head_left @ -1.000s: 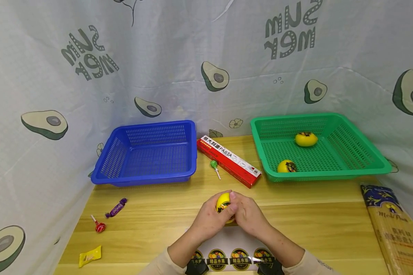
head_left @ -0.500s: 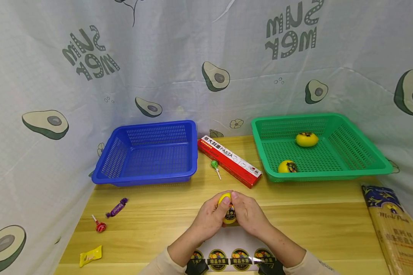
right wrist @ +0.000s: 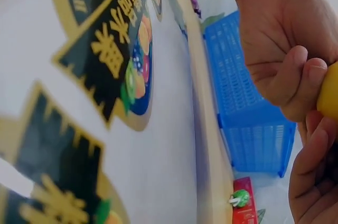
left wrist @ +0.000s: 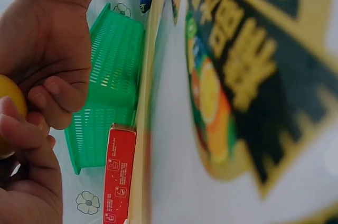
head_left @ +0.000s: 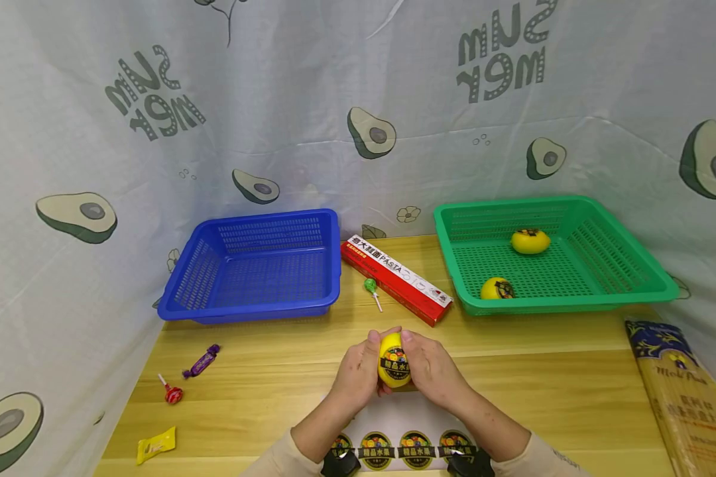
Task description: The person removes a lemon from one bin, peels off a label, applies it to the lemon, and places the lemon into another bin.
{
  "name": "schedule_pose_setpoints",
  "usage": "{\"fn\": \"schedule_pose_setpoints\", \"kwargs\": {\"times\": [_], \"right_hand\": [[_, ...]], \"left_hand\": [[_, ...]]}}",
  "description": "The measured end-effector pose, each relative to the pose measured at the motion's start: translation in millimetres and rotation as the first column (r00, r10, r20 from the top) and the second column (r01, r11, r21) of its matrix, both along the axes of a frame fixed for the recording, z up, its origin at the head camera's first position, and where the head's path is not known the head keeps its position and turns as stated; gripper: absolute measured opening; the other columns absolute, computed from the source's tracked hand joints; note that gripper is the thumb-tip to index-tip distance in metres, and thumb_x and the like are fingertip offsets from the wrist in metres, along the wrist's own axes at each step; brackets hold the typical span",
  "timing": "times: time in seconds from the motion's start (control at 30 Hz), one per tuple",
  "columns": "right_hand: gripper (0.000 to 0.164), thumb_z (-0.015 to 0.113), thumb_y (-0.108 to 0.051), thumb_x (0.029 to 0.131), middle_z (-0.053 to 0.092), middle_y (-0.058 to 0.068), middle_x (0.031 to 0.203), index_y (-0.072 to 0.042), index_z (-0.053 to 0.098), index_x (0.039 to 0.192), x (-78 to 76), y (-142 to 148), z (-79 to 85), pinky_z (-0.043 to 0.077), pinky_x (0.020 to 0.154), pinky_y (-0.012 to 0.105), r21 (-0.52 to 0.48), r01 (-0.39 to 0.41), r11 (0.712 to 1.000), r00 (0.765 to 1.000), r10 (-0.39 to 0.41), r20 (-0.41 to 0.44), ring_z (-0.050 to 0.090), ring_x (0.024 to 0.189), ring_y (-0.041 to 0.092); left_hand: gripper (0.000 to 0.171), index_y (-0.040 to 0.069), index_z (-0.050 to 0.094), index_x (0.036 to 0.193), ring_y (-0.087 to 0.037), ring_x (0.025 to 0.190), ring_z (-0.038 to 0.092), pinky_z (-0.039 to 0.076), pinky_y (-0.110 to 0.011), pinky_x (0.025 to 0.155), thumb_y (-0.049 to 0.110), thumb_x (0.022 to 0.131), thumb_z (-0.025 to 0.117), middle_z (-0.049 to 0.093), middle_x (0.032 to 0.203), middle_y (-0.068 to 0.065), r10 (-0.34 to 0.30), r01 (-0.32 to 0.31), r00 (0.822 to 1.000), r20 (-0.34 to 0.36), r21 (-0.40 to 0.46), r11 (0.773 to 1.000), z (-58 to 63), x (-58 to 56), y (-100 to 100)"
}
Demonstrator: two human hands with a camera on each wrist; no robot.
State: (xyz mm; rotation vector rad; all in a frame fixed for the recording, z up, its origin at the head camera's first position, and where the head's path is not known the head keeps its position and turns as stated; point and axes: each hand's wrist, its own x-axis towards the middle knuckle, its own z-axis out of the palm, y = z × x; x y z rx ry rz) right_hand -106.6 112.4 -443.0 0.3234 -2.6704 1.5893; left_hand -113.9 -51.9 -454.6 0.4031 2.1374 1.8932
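Between both hands, above the table's near middle, is a yellow lemon (head_left: pixel 392 341) with a black and gold round sticker (head_left: pixel 395 364) facing up. My left hand (head_left: pixel 356 372) grips its left side with curled fingers, thumb along the edge. From the other side my right hand (head_left: pixel 434 372) holds it, its thumb near the top. Both wrist views show curled fingers around the lemon (left wrist: pixel 11 94), which is cut off by the frame edge. Under the wrists lies a white sticker sheet (head_left: pixel 402 421) bearing a row of matching round stickers.
A blue basket (head_left: pixel 250 311) stands back left; a green basket (head_left: pixel 563 305) back right holds two stickered lemons (head_left: pixel 530 242). Between them lie a red pasta box (head_left: pixel 396 278) and green lollipop (head_left: pixel 371 286). Candies (head_left: pixel 156 444) lie left, a spaghetti pack (head_left: pixel 683 397) right.
The left thumb has lifted off the sticker's face and moved to the lemon's left edge. The sticker now shows whole, and the lemon has turned slightly. The baskets have not moved.
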Motion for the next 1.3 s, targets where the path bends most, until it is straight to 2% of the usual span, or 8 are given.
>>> {"fn": "schedule_pose_setpoints", "kwargs": {"times": [0.27,0.5,0.6,0.77,0.87,0.97,1.13,1.3], "right_hand": [[0.038,0.039,-0.022,0.110,0.066,-0.008,0.078,-0.012,0.073,0.099,1.1,-1,-3.2,0.053,0.069,0.025,0.109,-0.017,0.994,0.994,0.028,-0.102,0.058,0.075,0.002],[0.039,0.039,-0.026,0.111,0.068,-0.006,0.080,-0.009,0.074,0.109,0.8,1,-2.1,0.054,0.067,0.024,0.081,-0.044,0.996,0.997,0.048,-0.056,0.059,0.074,0.001],[0.042,0.038,-0.030,0.111,0.066,-0.005,0.077,-0.009,0.074,0.107,-3.1,4,1.3,0.052,0.060,0.023,0.080,-0.091,0.993,0.996,0.090,0.015,0.058,0.068,0.003],[0.053,0.036,-0.043,0.110,0.064,0.000,0.069,-0.008,0.072,0.091,-10.9,14,10.4,0.049,0.050,0.027,0.084,-0.112,0.990,0.981,0.097,0.167,0.058,0.058,0.013],[0.058,0.032,-0.045,0.111,0.061,0.002,0.066,-0.007,0.068,0.084,-13.9,19,12.6,0.048,0.047,0.029,0.076,-0.097,0.992,0.975,0.080,0.207,0.057,0.053,0.018],[0.063,0.026,-0.045,0.112,0.061,0.004,0.068,-0.004,0.068,0.089,-16.3,21,12.5,0.051,0.047,0.031,0.049,-0.067,0.997,0.970,0.054,0.237,0.057,0.052,0.020],[0.071,0.017,-0.047,0.112,0.063,0.007,0.069,0.002,0.069,0.110,-17.6,22,11.9,0.057,0.051,0.040,-0.109,0.003,0.994,0.957,0.029,0.290,0.059,0.051,0.020],[0.069,0.013,-0.042,0.113,0.062,0.010,0.065,0.006,0.062,0.120,-15.8,22,13.2,0.058,0.052,0.043,-0.145,-0.113,0.983,0.966,0.143,0.215,0.060,0.052,0.017]], "left_hand": [[0.039,0.018,0.066,0.134,-0.005,0.054,0.056,0.053,-0.025,0.046,0.040,0.106,0.052,0.066,0.088,-0.008,-0.029,0.027,0.999,-0.043,-0.034,0.999,-3.7,-1.1,-1],[0.053,0.010,0.074,0.109,-0.011,0.045,0.056,0.052,-0.031,0.042,0.043,0.112,0.033,0.064,0.067,-0.007,0.027,-0.029,0.999,-0.021,-0.067,0.997,-1.8,-1.3,-1],[0.062,0.007,0.074,0.111,-0.011,0.050,0.057,0.053,-0.031,0.044,0.046,0.112,0.026,0.068,0.075,-0.011,0.028,-0.029,1.000,-0.006,-0.079,0.996,1.3,-4.9,-4],[0.046,0.015,0.051,0.150,-0.007,0.060,0.059,0.054,-0.026,0.052,0.035,0.113,0.033,0.061,0.138,-0.015,-0.159,0.155,0.984,-0.086,-0.048,0.987,5.5,-14.6,-17],[0.049,0.015,0.041,0.155,-0.010,0.066,0.062,0.058,-0.027,0.061,0.027,0.109,0.050,0.059,0.135,-0.024,-0.285,0.288,0.955,-0.086,0.032,0.957,6.5,-16.7,-21],[0.055,0.013,0.041,0.155,-0.012,0.074,0.065,0.060,-0.027,0.068,0.022,0.104,0.060,0.054,0.132,-0.025,-0.331,0.335,0.942,-0.053,0.117,0.935,6.7,-16.2,-21],[0.056,0.005,0.037,0.153,-0.009,0.077,0.067,0.062,-0.029,0.071,0.009,0.102,0.061,0.033,0.141,-0.024,-0.264,0.278,0.960,-0.096,0.206,0.938,5.2,-14.3,-16],[0.056,0.006,0.041,0.142,-0.008,0.087,0.066,0.059,-0.022,0.073,0.007,0.095,0.071,0.032,0.135,-0.018,-0.137,0.162,0.976,-0.171,0.141,0.977,5.3,-12.1,-13]]}}
